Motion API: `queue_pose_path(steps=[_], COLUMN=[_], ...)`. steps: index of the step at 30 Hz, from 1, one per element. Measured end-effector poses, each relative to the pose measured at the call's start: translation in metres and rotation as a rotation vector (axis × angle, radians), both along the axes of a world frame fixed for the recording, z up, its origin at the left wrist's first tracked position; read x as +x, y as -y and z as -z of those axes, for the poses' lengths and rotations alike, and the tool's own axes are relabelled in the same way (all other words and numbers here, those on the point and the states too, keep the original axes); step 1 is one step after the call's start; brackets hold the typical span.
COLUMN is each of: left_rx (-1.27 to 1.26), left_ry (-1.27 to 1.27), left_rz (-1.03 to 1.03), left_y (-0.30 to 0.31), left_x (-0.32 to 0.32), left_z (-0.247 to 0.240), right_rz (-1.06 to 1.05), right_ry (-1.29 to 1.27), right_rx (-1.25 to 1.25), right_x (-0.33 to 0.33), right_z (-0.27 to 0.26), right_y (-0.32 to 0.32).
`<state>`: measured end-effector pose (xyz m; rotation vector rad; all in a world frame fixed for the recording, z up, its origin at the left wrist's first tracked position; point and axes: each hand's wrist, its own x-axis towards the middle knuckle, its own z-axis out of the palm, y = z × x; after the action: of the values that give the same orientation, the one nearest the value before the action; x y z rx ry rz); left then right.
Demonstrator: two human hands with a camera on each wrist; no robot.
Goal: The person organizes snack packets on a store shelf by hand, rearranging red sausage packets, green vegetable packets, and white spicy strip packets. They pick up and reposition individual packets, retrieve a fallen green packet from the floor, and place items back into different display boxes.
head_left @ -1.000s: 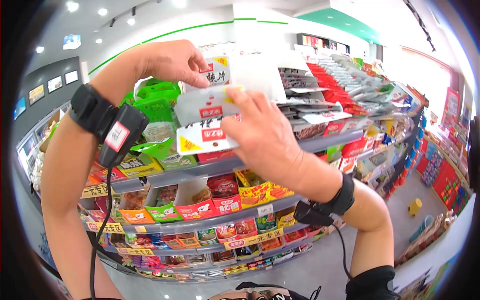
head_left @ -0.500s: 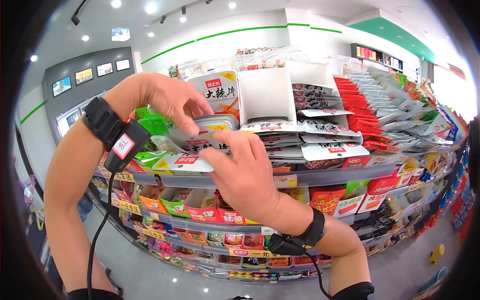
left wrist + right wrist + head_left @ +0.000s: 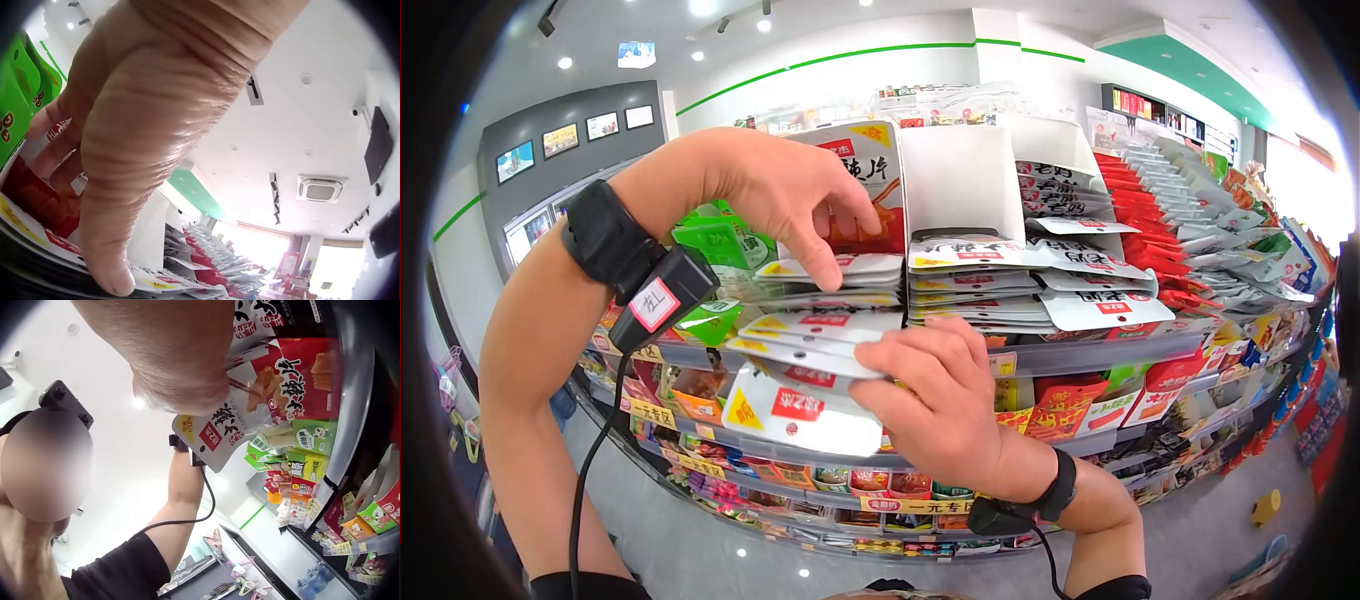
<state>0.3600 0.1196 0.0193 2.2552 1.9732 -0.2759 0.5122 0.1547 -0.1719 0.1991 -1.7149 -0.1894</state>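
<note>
In the head view my right hand (image 3: 945,405) pinches the right edge of white-and-grey snack packets (image 3: 805,405) that fan forward over the shelf edge. My left hand (image 3: 785,190) is above the packets standing behind, fingers loosely bent and thumb pointing down at their top edges. The left wrist view shows the left hand (image 3: 150,119) with its thumb against or just over the packet tops (image 3: 37,234); contact is unclear. In the right wrist view a packet (image 3: 215,434) hangs below the right hand (image 3: 169,356), whose fingertips are hidden.
An open white display box (image 3: 960,185) with similar packets stands to the right, beside rows of red (image 3: 1135,210) and silver packets. Green packets (image 3: 720,240) are at the left. Lower shelves hold boxed snacks (image 3: 1065,405). A shelf rail (image 3: 1090,350) runs along the front.
My right hand has moved slightly right and down, and the front packets now tilt forward and fan apart over the shelf edge. The left hand has shifted a little right, its thumb lower.
</note>
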Motion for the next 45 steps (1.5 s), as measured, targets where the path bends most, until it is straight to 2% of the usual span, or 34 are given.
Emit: queue_pose_path(steps=[4,15,18,21,25,28,31,34,38,42,45], left_rx=[-0.092,0.129,0.139,0.150,0.158,0.235,0.536,0.594,0.546,0.500,0.497], left_ry=[0.058,-0.061,-0.081,0.003,0.021,0.038,-0.142,-0.112,-0.117,0.016,-0.065], left_rz=[0.010,0.255,0.224,0.109,0.112,0.204,0.408,0.357,0.312,0.243,0.419], left_y=[0.003,0.028,0.028,0.031,0.034,0.039,0.034,0.036,0.054,0.058,0.055], left_x=[-0.002,-0.002,-0.001,0.001,0.004,0.004,0.000,0.001,0.008,0.003,-0.009], left_z=[0.008,0.029,0.026,0.016,0.014,0.013,0.016,0.023,0.042,0.056,0.053], right_rz=[0.040,0.063,0.045,0.034,0.025,0.033,0.051,0.051,0.056,0.070,0.079], right_ry=[0.064,0.051,0.060,0.048,0.050,0.049,0.040,0.038,0.048,0.069,0.078], right_rx=[0.039,0.031,0.036,0.040,0.041,0.032,0.015,0.018,0.026,0.014,0.012], right_x=[0.004,0.000,0.000,0.000,0.001,0.001,0.000,-0.001,0.000,0.002,0.002], right_z=[0.008,0.012,0.014,0.014,0.015,0.014,0.015,0.014,0.011,0.011,0.013], right_y=[0.003,0.008,0.008,0.007,0.006,0.007,0.008,0.008,0.009,0.011,0.012])
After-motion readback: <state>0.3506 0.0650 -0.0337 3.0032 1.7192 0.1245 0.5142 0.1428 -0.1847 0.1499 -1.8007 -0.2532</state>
